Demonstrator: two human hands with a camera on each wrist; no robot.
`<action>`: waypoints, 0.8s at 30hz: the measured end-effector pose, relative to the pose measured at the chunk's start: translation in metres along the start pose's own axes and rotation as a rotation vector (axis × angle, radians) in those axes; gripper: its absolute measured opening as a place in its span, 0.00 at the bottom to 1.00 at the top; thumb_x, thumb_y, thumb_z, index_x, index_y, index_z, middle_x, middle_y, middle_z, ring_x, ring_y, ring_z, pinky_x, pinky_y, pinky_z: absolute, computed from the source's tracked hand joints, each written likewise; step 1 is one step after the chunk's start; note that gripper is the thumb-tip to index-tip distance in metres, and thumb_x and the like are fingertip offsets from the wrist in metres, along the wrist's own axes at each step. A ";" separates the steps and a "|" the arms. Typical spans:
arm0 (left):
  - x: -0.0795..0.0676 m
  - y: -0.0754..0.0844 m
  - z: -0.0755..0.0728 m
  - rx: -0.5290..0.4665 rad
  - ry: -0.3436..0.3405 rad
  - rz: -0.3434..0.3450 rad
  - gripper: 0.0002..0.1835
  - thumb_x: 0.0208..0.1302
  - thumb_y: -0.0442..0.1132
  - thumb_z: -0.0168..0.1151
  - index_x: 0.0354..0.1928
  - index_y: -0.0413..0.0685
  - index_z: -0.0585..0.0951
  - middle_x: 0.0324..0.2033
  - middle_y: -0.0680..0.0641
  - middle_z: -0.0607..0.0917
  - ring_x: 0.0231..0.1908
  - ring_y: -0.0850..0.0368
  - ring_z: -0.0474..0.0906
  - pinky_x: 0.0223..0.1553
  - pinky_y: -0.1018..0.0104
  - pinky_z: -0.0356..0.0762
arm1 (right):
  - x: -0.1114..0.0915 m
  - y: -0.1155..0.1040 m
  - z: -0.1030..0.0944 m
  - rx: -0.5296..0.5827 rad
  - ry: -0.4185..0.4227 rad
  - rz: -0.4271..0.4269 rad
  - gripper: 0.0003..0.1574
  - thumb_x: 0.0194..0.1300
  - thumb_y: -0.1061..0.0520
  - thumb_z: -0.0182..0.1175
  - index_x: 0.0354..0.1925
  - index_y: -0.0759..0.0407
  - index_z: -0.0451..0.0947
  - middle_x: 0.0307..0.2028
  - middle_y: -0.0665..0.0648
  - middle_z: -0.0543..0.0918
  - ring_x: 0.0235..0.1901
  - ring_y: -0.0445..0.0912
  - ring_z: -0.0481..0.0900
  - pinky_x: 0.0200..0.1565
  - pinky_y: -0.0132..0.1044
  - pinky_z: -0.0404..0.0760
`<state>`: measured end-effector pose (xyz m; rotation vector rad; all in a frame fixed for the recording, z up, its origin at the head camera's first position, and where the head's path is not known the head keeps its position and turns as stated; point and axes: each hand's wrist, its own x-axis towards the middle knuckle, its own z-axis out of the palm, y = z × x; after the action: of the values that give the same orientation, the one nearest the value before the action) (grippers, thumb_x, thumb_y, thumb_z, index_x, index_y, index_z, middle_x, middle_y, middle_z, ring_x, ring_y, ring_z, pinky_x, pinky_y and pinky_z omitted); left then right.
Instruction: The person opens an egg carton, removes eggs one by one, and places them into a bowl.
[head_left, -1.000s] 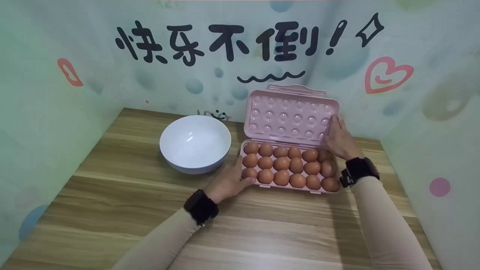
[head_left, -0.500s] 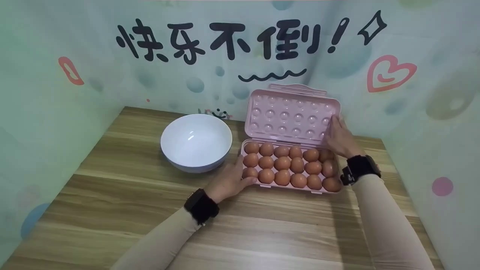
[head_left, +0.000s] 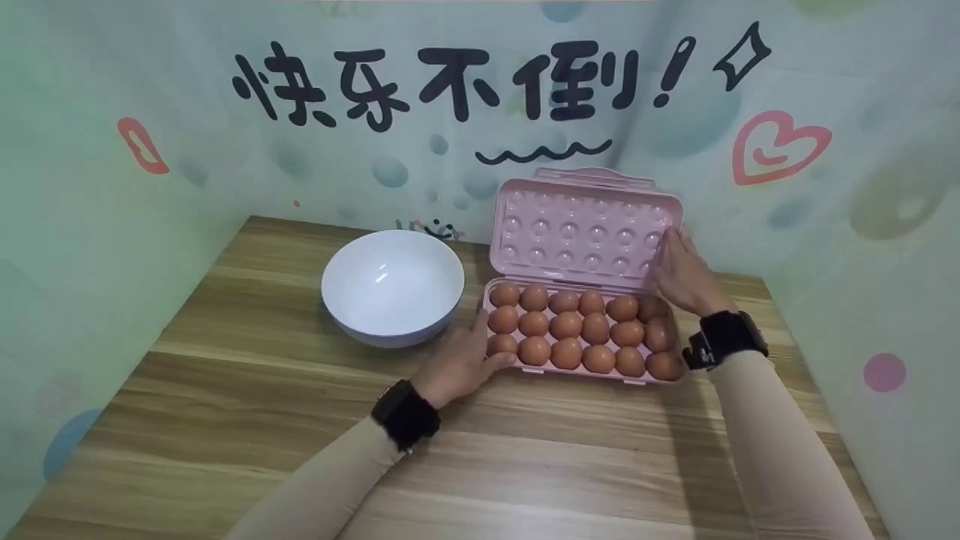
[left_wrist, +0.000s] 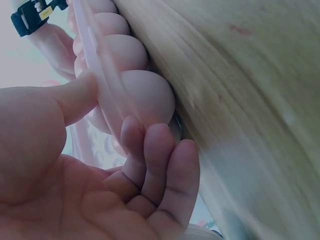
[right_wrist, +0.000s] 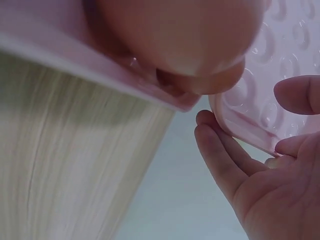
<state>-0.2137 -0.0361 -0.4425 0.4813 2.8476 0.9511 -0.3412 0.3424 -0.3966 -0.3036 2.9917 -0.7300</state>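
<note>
A pink plastic egg box (head_left: 577, 373) lies spread at the back right, its lid (head_left: 589, 234) hinged up and leaning back toward the wall. Rows of brown eggs (head_left: 566, 325) fill its base. My left hand (head_left: 459, 361) grips the base's front left corner, thumb on the rim and fingers bent against the side and underside in the left wrist view. At the lid's right edge, my right hand (head_left: 686, 277) holds it with the thumb (right_wrist: 297, 95) on the dimpled inner face and the fingers (right_wrist: 225, 155) behind.
A white bowl (head_left: 394, 285) stands just left of the egg box, close to my left hand. The wooden tabletop (head_left: 495, 465) runs up to a printed cloth backdrop (head_left: 375, 172) along its back and sides.
The front of the egg box sits very slightly higher in the head view than before. Both hands keep their hold, and the bowl has stayed in place.
</note>
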 end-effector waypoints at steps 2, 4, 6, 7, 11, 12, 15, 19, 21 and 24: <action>0.001 0.000 0.001 -0.001 -0.004 -0.006 0.48 0.74 0.56 0.66 0.80 0.32 0.57 0.59 0.28 0.81 0.59 0.44 0.80 0.66 0.47 0.76 | 0.000 -0.002 -0.002 0.010 0.001 0.008 0.47 0.82 0.48 0.37 0.83 0.70 0.32 0.82 0.75 0.33 0.82 0.70 0.35 0.80 0.63 0.43; 0.003 0.000 0.001 -0.003 -0.007 -0.010 0.48 0.75 0.56 0.65 0.80 0.31 0.57 0.61 0.27 0.80 0.60 0.44 0.80 0.66 0.47 0.76 | -0.001 -0.004 -0.004 0.013 0.008 0.024 0.46 0.83 0.46 0.37 0.84 0.67 0.34 0.82 0.75 0.32 0.81 0.71 0.37 0.79 0.65 0.45; 0.004 0.000 0.001 0.003 -0.006 -0.010 0.48 0.75 0.57 0.65 0.80 0.31 0.57 0.62 0.27 0.80 0.61 0.43 0.80 0.67 0.47 0.76 | -0.004 -0.005 -0.008 0.009 0.022 0.038 0.47 0.82 0.48 0.40 0.85 0.65 0.35 0.81 0.77 0.32 0.80 0.73 0.39 0.78 0.67 0.47; 0.004 0.000 0.001 0.004 -0.004 -0.012 0.48 0.75 0.57 0.65 0.80 0.31 0.57 0.63 0.27 0.79 0.62 0.43 0.79 0.67 0.47 0.75 | -0.006 -0.006 -0.010 0.007 0.033 0.042 0.47 0.81 0.50 0.42 0.85 0.64 0.36 0.81 0.78 0.33 0.80 0.75 0.40 0.77 0.69 0.48; 0.005 0.001 0.002 0.015 0.011 -0.010 0.48 0.75 0.56 0.65 0.80 0.31 0.57 0.63 0.27 0.79 0.62 0.42 0.79 0.67 0.46 0.75 | -0.015 -0.013 -0.017 -0.017 0.113 0.029 0.46 0.76 0.56 0.49 0.84 0.67 0.46 0.79 0.82 0.45 0.78 0.77 0.47 0.75 0.72 0.53; 0.005 0.001 0.002 0.014 0.018 -0.007 0.48 0.75 0.56 0.65 0.80 0.31 0.57 0.62 0.27 0.80 0.62 0.42 0.79 0.67 0.46 0.76 | -0.019 -0.016 -0.018 -0.020 0.137 0.020 0.44 0.76 0.57 0.50 0.83 0.68 0.50 0.78 0.82 0.50 0.78 0.77 0.50 0.74 0.72 0.54; 0.006 0.001 0.003 0.024 0.044 0.010 0.46 0.74 0.53 0.67 0.78 0.29 0.58 0.58 0.28 0.81 0.59 0.42 0.80 0.64 0.45 0.77 | -0.030 -0.023 -0.017 -0.026 0.202 -0.025 0.36 0.73 0.61 0.52 0.76 0.71 0.64 0.73 0.82 0.63 0.74 0.75 0.61 0.72 0.71 0.61; 0.008 0.002 0.004 0.032 0.056 0.009 0.46 0.74 0.53 0.67 0.77 0.28 0.60 0.56 0.28 0.82 0.59 0.40 0.81 0.63 0.45 0.78 | -0.048 -0.033 -0.012 0.007 0.223 -0.074 0.31 0.72 0.63 0.51 0.70 0.69 0.74 0.67 0.77 0.75 0.64 0.72 0.75 0.64 0.69 0.73; 0.009 0.003 0.005 0.035 0.053 0.001 0.45 0.74 0.55 0.66 0.77 0.29 0.61 0.56 0.29 0.83 0.60 0.40 0.81 0.63 0.46 0.78 | -0.058 -0.039 -0.010 0.033 0.215 -0.091 0.30 0.72 0.64 0.51 0.70 0.66 0.76 0.64 0.74 0.78 0.60 0.70 0.80 0.60 0.68 0.77; 0.012 0.002 0.007 0.040 0.071 0.007 0.45 0.74 0.55 0.66 0.77 0.30 0.61 0.55 0.30 0.83 0.58 0.41 0.82 0.62 0.46 0.79 | -0.070 -0.050 -0.005 0.059 0.200 -0.133 0.28 0.72 0.64 0.53 0.68 0.63 0.78 0.60 0.72 0.83 0.56 0.68 0.84 0.57 0.65 0.81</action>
<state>-0.2230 -0.0272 -0.4468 0.4718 2.9347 0.9326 -0.2640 0.3152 -0.3697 -0.4558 3.1534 -0.9099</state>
